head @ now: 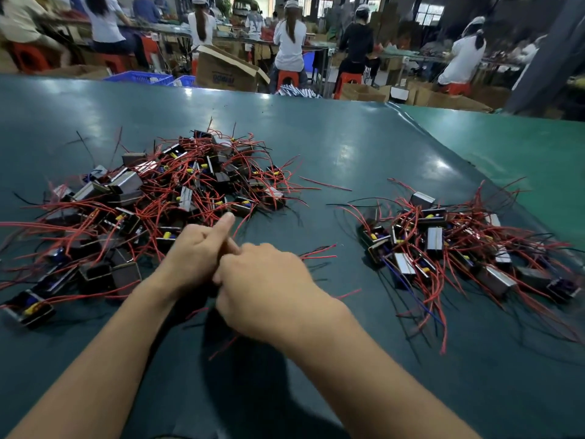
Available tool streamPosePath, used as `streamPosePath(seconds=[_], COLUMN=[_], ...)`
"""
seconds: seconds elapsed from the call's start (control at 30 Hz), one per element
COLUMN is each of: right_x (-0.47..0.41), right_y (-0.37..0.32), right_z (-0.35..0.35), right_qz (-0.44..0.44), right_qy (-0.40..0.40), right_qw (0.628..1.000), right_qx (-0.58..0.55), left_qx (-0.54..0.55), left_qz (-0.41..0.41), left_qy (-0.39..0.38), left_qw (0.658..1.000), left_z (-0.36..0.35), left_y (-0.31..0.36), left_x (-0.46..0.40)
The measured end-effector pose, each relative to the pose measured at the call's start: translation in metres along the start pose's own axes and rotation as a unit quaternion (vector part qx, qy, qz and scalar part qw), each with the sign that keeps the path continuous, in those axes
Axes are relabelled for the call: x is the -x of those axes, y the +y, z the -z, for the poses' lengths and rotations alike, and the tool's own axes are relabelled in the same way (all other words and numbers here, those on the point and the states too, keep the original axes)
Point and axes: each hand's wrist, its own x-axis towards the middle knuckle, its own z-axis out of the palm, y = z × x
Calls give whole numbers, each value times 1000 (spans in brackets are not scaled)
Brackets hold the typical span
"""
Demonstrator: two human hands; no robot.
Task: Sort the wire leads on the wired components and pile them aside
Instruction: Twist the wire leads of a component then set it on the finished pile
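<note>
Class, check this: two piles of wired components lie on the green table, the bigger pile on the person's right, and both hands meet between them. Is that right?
Not quite. The head view shows the bigger pile on the person's left; the smaller pile is on the right. Both hands, left and right, do meet between them on the table.

Left hand [193,251] and right hand [266,280] touch, fingers curled.

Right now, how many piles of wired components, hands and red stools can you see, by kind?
Piles of wired components: 2, the left pile and the right pile
Hands: 2, left hand and right hand
Red stools: at least 6
Total: at least 10
</note>
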Motion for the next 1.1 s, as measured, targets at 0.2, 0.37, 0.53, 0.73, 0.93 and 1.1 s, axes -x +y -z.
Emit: streamPosePath(seconds=[0.2, 0.37, 0.53, 0.73, 0.93, 1.1], right_x=[12, 29, 28, 18, 9, 12], right_y=[30, 58, 52, 51, 47, 70], right_z=[-30, -33, -41, -38, -32, -1], right_qz=[-63, -205, -233, -194, -192, -198], right_qy=[18, 59, 4, 59, 61, 205], right_qw=[994, 974, 971, 979, 979, 958], right_qx=[90, 77, 60, 23, 24, 44], left_qx=[-47, -206, -338, -370, -384, -387], left_qz=[-66, -163, -225, -210, -190, -186], left_qy=[71, 76, 73, 74, 74, 73], left_qw=[994, 962, 911, 902, 900, 900], left_z=[-3, -5, -11, -12, -12, -11], left_y=[-11, -14, -15, -17, -14, -10], left_x=[8, 5, 7, 6, 7, 12])
